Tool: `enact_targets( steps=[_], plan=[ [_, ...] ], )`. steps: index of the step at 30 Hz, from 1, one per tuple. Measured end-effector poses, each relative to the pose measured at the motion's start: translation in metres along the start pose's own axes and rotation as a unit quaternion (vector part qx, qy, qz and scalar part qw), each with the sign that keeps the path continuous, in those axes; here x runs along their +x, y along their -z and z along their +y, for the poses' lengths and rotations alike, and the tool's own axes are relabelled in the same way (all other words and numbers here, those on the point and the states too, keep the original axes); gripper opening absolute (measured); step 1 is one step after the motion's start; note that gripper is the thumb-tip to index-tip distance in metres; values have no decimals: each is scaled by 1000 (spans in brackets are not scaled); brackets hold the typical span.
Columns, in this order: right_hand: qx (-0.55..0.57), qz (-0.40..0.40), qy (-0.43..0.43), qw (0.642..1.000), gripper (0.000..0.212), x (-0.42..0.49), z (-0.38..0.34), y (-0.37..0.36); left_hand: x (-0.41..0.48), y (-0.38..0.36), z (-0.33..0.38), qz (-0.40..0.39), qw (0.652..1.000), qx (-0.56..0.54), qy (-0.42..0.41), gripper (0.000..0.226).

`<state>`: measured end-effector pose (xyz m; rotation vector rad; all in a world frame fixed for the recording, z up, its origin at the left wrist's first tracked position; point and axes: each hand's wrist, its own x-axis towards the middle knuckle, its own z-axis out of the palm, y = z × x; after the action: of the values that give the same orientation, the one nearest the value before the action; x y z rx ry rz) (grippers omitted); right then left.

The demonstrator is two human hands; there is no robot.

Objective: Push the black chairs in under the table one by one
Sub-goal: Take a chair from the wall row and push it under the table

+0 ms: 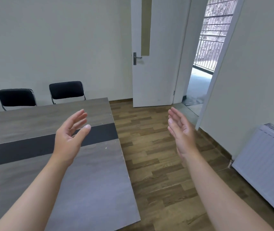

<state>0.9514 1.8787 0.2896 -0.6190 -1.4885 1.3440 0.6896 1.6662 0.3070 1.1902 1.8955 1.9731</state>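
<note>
A long grey table with a dark stripe down its middle fills the left half of the view. Beyond its far side, two black chairs show their backrests against the wall: one near the table's end, another further left. Their seats are hidden behind the tabletop. A sliver of a third chair shows at the left edge. My left hand hovers over the table, palm turned inward, fingers apart, holding nothing. My right hand is raised over the floor to the right of the table, also open and empty.
Wood-pattern floor runs along the table's end towards a white door standing open and a doorway to a railed balcony. A white radiator hangs on the right wall.
</note>
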Motion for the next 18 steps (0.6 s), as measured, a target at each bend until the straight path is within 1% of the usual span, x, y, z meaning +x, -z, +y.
enact_targets(
  steps=[3,7,13,18],
  plan=[
    [-7,-26,-23,999,39,73,24,-1,52,-28,-25,24,1000,-6,14,54],
    [-8,-53,-25,998,39,156,44,-11,110,-53,-44,63,998,-5,22,54],
    [16,-109,-31,993,38,250,76,-42,170,-81,-68,97,995,20,33,54],
    [41,-157,-45,986,46,336,121,-63,225,-114,-99,131,989,47,42,53]
  ],
)
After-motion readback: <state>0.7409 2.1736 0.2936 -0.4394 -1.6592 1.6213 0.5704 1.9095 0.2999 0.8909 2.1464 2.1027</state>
